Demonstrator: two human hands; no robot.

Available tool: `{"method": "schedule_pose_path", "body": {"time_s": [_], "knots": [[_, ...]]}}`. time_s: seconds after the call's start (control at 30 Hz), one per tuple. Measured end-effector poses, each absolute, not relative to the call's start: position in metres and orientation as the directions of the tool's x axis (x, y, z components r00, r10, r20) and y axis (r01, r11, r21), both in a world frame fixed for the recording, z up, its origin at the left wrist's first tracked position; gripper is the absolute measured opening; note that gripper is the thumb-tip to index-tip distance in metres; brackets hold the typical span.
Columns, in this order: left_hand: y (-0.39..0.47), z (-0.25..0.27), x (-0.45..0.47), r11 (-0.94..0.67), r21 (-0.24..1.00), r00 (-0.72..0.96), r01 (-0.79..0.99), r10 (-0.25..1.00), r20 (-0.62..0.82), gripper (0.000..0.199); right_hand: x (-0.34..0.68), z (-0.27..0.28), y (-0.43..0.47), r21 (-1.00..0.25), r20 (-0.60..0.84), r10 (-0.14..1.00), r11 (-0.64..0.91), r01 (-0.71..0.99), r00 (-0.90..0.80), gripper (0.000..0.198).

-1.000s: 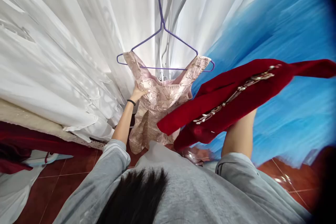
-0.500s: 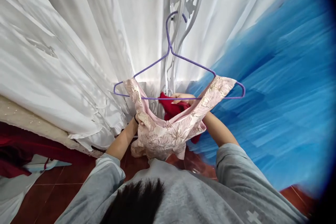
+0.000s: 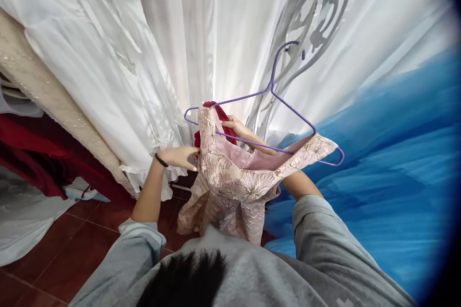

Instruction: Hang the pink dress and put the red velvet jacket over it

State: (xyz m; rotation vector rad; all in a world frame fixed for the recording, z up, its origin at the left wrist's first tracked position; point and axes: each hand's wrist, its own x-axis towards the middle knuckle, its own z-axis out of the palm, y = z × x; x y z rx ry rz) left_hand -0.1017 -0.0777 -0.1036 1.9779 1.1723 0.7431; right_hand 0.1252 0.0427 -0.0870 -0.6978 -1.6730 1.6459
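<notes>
A pale pink brocade dress [image 3: 248, 182] with a floral pattern hangs by its straps from a purple hanger [image 3: 248, 97]. Behind its neckline and left strap is a piece of red cloth [image 3: 227, 129]. My right hand [image 3: 234, 125] reaches round behind the dress, its fingers closed on the red cloth. At the dress's left edge, my left hand [image 3: 180, 157] has thumb and finger apart, close to the red cloth. Its fingertips are partly hidden by the dress. A dark band [image 3: 161, 160] circles my left wrist.
The hanger's hook is at a grey scrollwork metal stand [image 3: 317, 33]. White drapes [image 3: 194, 33] hang behind, and blue tulle [image 3: 378, 168] fills the right side. White garments [image 3: 97, 72], a beige beaded one [image 3: 61, 91] and dark red ones [image 3: 32, 148] hang left, above red floor tiles [image 3: 75, 235].
The view has turned left. My left hand has come out from behind the dress to its left edge. My right hand has moved left with the red cloth, and the hanger now tilts down to the right.
</notes>
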Motion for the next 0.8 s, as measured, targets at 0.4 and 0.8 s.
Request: {"method": "schedule_pose_path", "body": {"time_s": [0.4, 0.8], "knots": [[-0.001, -0.118, -0.074, -0.388, 0.871, -0.024, 0.302, 0.91, 0.414, 0.039, 0.095, -0.078, 0.071, -0.906, 0.211, 0.774, 0.384, 0.177, -0.597, 0.029], [0.026, -0.104, -0.121, -0.087, 0.986, -0.392, -0.139, 0.92, 0.026, 0.032, 0.13, -0.064, 0.108, -0.522, 0.233, 0.865, 0.497, 0.693, -0.445, 0.021]]}}
